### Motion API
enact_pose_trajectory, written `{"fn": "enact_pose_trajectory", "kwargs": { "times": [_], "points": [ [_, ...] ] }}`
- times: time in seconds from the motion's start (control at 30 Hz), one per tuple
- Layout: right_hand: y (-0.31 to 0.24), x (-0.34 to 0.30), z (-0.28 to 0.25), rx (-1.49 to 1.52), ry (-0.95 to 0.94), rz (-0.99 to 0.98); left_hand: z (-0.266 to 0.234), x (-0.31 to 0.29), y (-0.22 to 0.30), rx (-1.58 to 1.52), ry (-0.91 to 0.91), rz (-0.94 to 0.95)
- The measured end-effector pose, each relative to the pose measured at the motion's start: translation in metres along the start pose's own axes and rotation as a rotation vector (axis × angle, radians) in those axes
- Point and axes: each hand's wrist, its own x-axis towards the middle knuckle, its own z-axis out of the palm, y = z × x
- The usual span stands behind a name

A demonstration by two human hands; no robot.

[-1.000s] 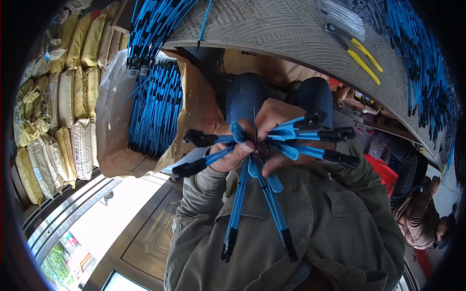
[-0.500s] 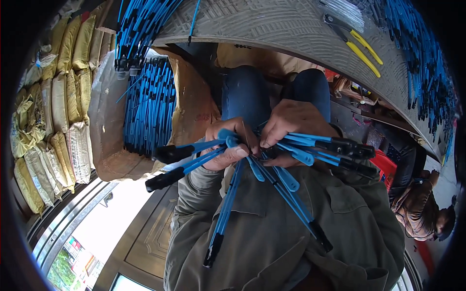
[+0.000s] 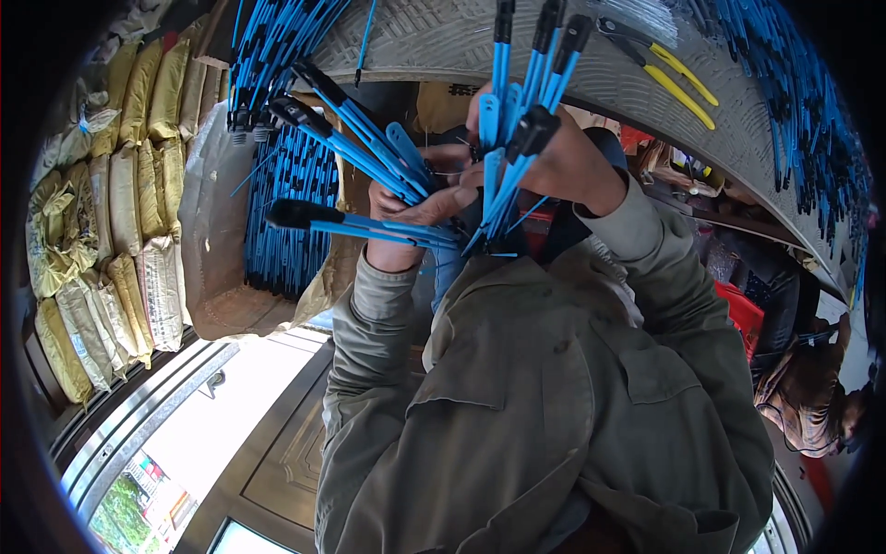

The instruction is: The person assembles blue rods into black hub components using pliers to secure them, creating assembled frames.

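Note:
An assembly of blue rods with black ends [image 3: 369,152] spreads out from a middle point between my hands, above my lap. My left hand [image 3: 429,208] is closed round rods on its left side, thumb across them. My right hand [image 3: 554,162] grips the same assembly close to its middle, and its fingertips are partly hidden behind the rods. Flat blue tabs with holes [image 3: 489,115] stand out among the rods. The black ends point up and to the left. Where the rods meet, the joint is mostly covered by my fingers.
A large open sack [image 3: 208,245] at the left holds many similar blue rods [image 3: 286,222]. Another bundle [image 3: 268,60] hangs over the bench edge. On the grey bench [image 3: 415,46] lie yellow-handled pliers [image 3: 669,78] and a blue heap [image 3: 794,120]. A person [image 3: 803,397] sits at the right.
Both hands have moved up, away from my chest, with the rod assembly. It has turned, so rods that pointed toward my chest and to the right now point up and left.

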Motion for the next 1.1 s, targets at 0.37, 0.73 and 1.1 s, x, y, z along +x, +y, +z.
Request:
{"fn": "enact_pose_trajectory", "kwargs": {
  "times": [0.37,0.73,1.1],
  "points": [
    [-0.022,-0.085,0.018,-0.301,0.308,-0.022,0.029,-0.003,-0.002,0.073,0.467,0.135],
    [0.038,-0.093,0.068,-0.665,0.085,0.233,0.049,0.010,-0.033,-0.004,0.566,0.436],
    [-0.004,-0.126,0.062,-0.532,0.182,0.232,0.064,0.006,-0.032,0.059,0.627,0.527]
  ]
}}
